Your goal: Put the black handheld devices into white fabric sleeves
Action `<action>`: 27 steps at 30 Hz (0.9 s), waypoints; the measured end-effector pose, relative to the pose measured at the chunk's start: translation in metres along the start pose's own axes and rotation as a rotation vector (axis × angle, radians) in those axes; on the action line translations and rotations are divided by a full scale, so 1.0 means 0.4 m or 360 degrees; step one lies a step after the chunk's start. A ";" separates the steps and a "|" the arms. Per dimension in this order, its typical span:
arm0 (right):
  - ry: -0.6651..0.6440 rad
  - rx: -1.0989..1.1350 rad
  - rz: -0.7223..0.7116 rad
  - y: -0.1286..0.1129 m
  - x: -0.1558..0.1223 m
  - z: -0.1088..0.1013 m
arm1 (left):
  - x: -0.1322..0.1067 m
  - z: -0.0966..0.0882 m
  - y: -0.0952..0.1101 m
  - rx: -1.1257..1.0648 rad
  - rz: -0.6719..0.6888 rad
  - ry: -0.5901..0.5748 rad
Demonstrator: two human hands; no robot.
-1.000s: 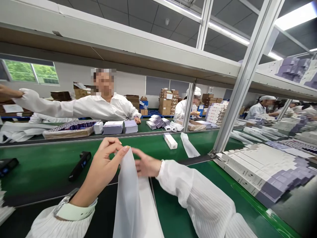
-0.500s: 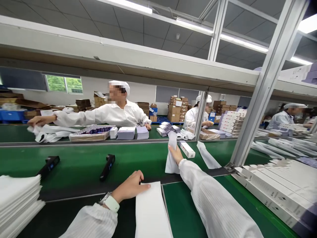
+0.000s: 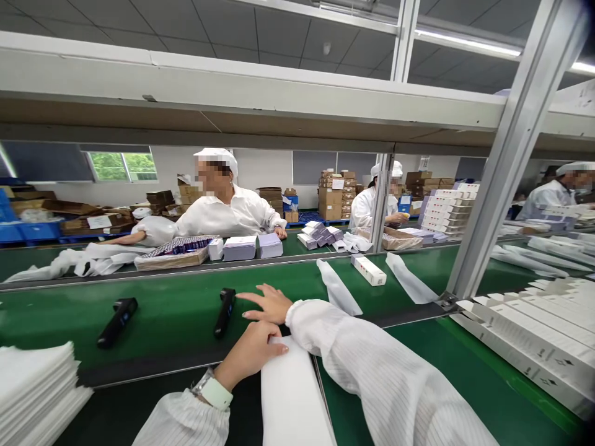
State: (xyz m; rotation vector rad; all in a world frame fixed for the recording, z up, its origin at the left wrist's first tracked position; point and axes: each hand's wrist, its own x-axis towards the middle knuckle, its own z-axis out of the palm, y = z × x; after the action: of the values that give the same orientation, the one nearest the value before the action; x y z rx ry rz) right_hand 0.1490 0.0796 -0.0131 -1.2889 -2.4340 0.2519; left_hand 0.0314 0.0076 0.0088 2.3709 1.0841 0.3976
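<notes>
My left hand [image 3: 251, 350] is closed at the top edge of a stack of white foam sleeves [image 3: 295, 396], its thumb lying on the uppermost one. My right hand [image 3: 268, 305] is empty, fingers spread over the green belt just beyond the left hand. Its fingertips point at a black handheld device [image 3: 224, 313] with an angled head, a small gap between them. A second black device [image 3: 117, 322] lies farther left. To the right on the belt are a loose white sleeve [image 3: 338, 288], a white printed box [image 3: 369, 269] and another sleeve [image 3: 411, 280].
A tall stack of white sheets [image 3: 37, 390] stands at the left. White cartons [image 3: 534, 347] lie in rows at the right, beside a slanting metal post [image 3: 502, 155]. An overhead shelf [image 3: 260, 87] spans the view. Co-workers sit across the belt, one [image 3: 218, 210] behind boxes and a tray.
My right hand has let go of the white sleeve, which now lies on the belt, and has swung left toward the black device. My left hand stays at the stack. The view has turned slightly.
</notes>
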 end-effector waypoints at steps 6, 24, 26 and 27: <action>-0.0123 0.0253 -0.0003 -0.039 0.094 0.065 | -0.023 -0.009 0.027 0.0056 0.0069 -0.0002; 0.0781 0.2130 0.0378 0.091 -0.075 -0.119 | -0.018 -0.012 0.028 0.0079 0.0314 0.0177; 0.0730 0.2334 0.0302 0.067 -0.126 -0.154 | -0.020 -0.007 0.026 0.0045 0.0350 0.0194; 0.0706 0.2360 0.0284 0.053 -0.146 -0.165 | -0.020 -0.006 0.025 0.0029 0.0354 0.0195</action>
State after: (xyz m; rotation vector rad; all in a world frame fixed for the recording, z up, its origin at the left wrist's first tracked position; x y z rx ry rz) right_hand 0.2216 0.0422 0.0265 -0.6671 -1.1134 1.3074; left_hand 0.0312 -0.0033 0.0159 2.5198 0.8804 0.6212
